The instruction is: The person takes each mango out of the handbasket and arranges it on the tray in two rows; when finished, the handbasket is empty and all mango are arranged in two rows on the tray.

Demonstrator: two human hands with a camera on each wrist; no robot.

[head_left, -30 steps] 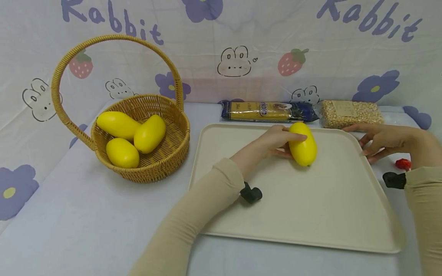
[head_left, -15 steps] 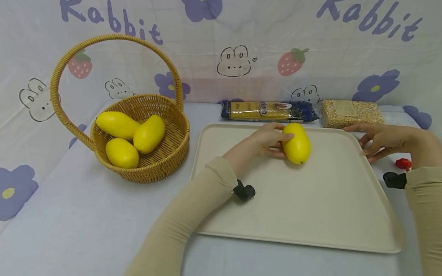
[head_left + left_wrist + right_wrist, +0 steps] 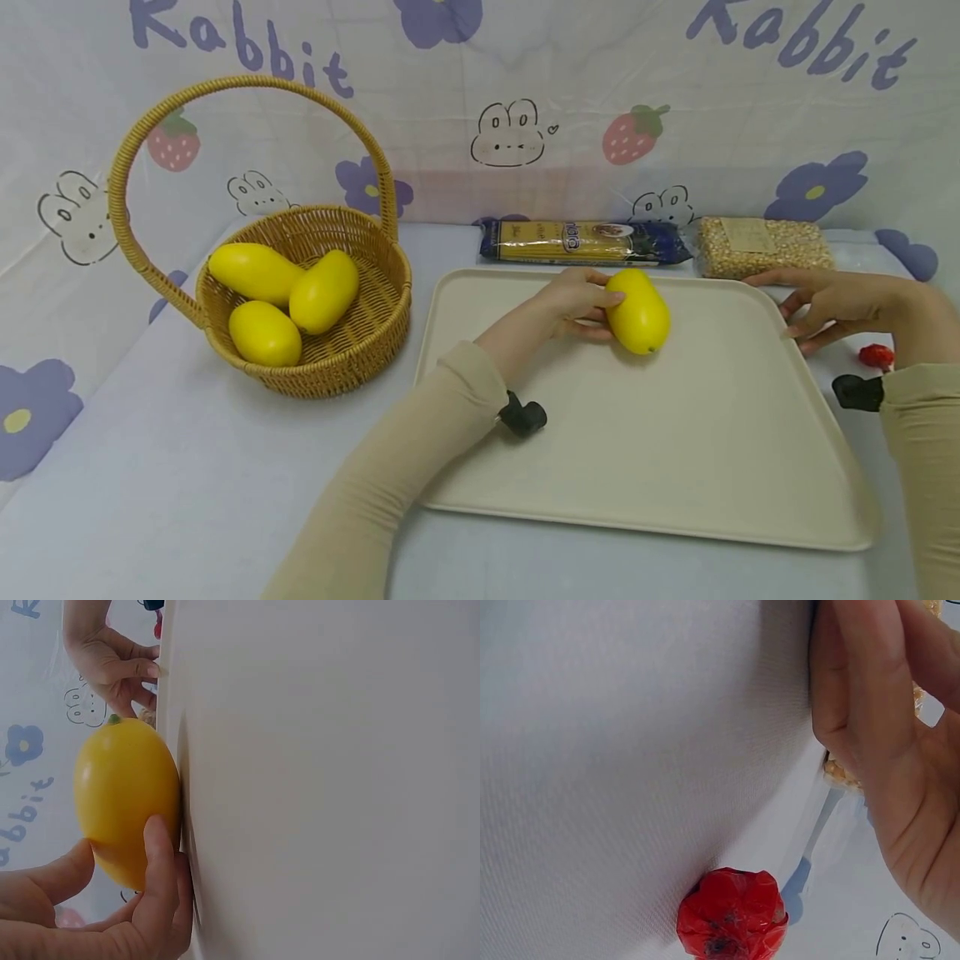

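Note:
My left hand [image 3: 573, 304] grips a yellow mango [image 3: 638, 312] over the far part of the beige tray [image 3: 675, 450]. In the left wrist view the mango [image 3: 127, 795] lies along the tray surface, thumb on one side and fingers on the other, its green stem end facing away. My right hand [image 3: 855, 308] is at the tray's far right corner, relaxed fingertips touching the rim. In the right wrist view, bent fingers of the right hand [image 3: 885, 712] show above the white cloth. Several more mangoes [image 3: 325, 292] lie in a wicker basket [image 3: 337, 379] at left.
Behind the tray lie a pack of spaghetti [image 3: 577, 242] and a bag of corn kernels [image 3: 765, 247]. A crinkled red wrapped thing [image 3: 876, 357] sits right of the tray, beneath the right wrist. The basket's tall handle [image 3: 247, 82] arches upward. A printed cloth [image 3: 562, 50] hangs behind.
My left hand has moved a little to the left with the mango in its grip, and the mango has turned slightly. The right hand has stayed at the tray corner.

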